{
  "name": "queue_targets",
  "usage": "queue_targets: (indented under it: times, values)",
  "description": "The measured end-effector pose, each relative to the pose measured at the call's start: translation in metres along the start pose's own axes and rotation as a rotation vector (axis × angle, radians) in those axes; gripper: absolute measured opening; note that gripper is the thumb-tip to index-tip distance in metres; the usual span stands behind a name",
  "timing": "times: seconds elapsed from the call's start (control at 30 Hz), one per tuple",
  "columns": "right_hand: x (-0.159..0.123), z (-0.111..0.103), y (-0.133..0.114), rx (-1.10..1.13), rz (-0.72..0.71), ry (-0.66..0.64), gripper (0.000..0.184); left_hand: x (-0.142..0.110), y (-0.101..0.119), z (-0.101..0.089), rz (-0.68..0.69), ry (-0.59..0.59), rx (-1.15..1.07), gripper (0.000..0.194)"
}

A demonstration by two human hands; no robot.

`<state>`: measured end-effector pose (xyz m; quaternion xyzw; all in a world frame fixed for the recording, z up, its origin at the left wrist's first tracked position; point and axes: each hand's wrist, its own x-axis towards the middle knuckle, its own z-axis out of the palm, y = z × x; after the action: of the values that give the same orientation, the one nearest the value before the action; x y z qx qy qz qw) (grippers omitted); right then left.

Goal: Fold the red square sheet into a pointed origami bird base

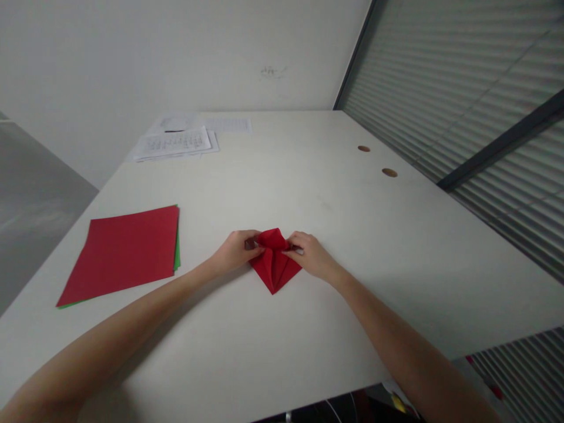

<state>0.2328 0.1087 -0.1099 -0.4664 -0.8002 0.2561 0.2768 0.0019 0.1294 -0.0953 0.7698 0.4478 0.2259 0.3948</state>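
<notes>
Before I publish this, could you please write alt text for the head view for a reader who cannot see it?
A person's left hand and right hand hold a folded red paper by its sides on a white table. At left lies a red sheet over green paper, with marked white papers farther back.

On the table [264, 346], near the middle: folded paper [274, 273] between left hand [238, 249] and right hand [311, 254], touching both. Left of these, just beyond the left forearm [163, 308], a stack of sheets [127, 249]. Far left, a pile of papers [174, 144] close to the wall [211, 53]. Far right, two holes [389, 173], one beyond the other, beside the blinds [462, 70].
</notes>
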Motion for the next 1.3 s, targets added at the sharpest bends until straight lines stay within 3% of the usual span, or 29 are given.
queue_targets:
  times: [0.3, 0.47, 0.6, 0.73, 0.93, 1.13, 1.3]
  values:
    - [-0.003, -0.015, -0.009, 0.144, -0.006, -0.098, 0.013, -0.002, 0.0, 0.001, 0.004, -0.028, 0.019, 0.025]
    - [-0.002, -0.015, -0.008, 0.05, -0.01, -0.067, 0.014, 0.001, 0.0, -0.008, 0.019, -0.13, -0.052, 0.019]
    - [-0.001, -0.007, -0.006, -0.07, 0.014, -0.038, 0.017, 0.003, 0.001, -0.009, 0.008, -0.161, -0.095, 0.025]
    - [-0.002, 0.0, -0.006, -0.248, 0.01, -0.052, 0.016, 0.0, 0.002, 0.001, 0.063, -0.059, 0.045, 0.021]
    - [-0.006, 0.003, -0.015, -0.422, 0.021, -0.041, 0.035, -0.011, 0.013, 0.015, 0.143, 0.072, 0.196, 0.029]
    - [-0.004, 0.006, -0.021, -0.376, 0.072, -0.001, 0.027, 0.004, 0.025, 0.004, 0.013, 0.266, 0.25, 0.024]
    - [-0.003, 0.01, -0.019, -0.252, 0.067, 0.037, 0.026, 0.022, 0.039, -0.007, -0.05, 0.253, 0.495, 0.029]
